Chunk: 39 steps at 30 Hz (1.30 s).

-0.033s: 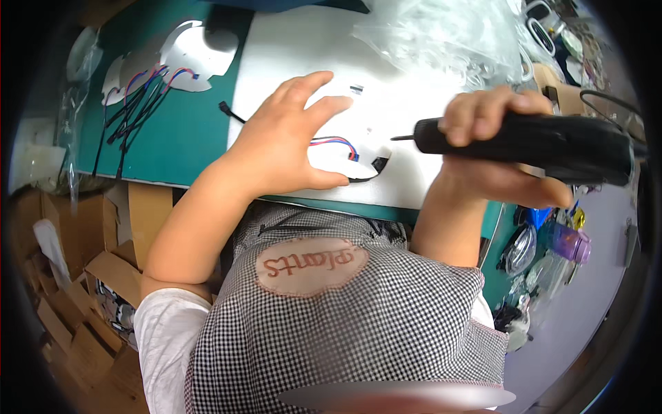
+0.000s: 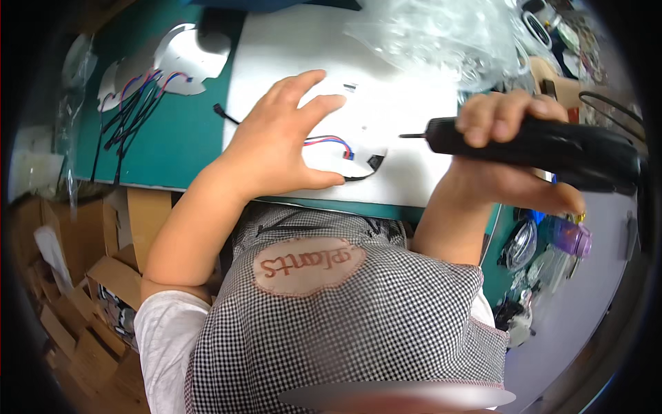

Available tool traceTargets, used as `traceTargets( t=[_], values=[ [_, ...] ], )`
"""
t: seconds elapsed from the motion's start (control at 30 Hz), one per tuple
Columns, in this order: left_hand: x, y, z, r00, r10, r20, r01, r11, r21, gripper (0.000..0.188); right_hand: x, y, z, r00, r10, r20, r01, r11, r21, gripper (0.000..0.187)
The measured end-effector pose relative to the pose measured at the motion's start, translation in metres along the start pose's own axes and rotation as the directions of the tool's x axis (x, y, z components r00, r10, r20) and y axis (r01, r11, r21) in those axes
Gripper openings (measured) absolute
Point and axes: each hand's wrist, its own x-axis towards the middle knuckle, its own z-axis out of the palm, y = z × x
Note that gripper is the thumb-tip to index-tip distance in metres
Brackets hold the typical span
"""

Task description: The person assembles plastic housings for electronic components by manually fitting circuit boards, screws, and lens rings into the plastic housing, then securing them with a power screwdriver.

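Wired white part [image 2: 327, 162] lay on a white sheet [image 2: 414, 110] over the green surface [image 2: 196, 148], partly beneath the left hand [image 2: 270, 141], whose thumb and fingers were spread; whether they touched it could not be told. At its three o'clock, the right hand [image 2: 502, 177] was wrapped around a black power screwdriver [image 2: 552, 148], bit pointing toward nine. Silvery plates [image 2: 181, 58] lay at ten o'clock, clear plastic bags [image 2: 441, 41] at one.

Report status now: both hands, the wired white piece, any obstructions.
Right hand gripping black handheld tool, bit pointing left. Left hand spread at wired white piece. Clear plastic bag beyond, not between bit and piece.
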Motion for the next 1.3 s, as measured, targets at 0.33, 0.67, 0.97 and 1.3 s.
traceTargets(
  t=[0.33, 0.67, 0.97, 1.3],
  values=[
    [0.000, 0.006, 0.000, 1.000, -0.006, 0.008, 0.005, 0.998, 0.068, 0.088, -0.022, -0.106, -0.061, 0.816, -0.435, -0.380, 0.167, 0.807, -0.566, 0.090],
    [0.002, 0.008, 0.006, 1.000, 0.028, -0.014, -0.026, 0.995, 0.100, 0.092, -0.033, -0.086, -0.075, 0.737, -0.509, -0.443, -0.101, 0.566, -0.818, 0.088],
    [-0.001, 0.002, 0.002, 0.999, 0.026, -0.027, -0.023, 0.993, 0.117, 0.097, -0.034, -0.085, -0.065, 0.890, -0.310, -0.335, 0.114, 0.862, -0.495, 0.092],
    [-0.006, 0.044, -0.012, 0.997, -0.022, 0.075, 0.070, 0.679, -0.731, 0.040, -0.010, -0.057, 0.022, 0.948, 0.013, -0.318, -0.003, 0.999, 0.033, 0.062]
  ],
)
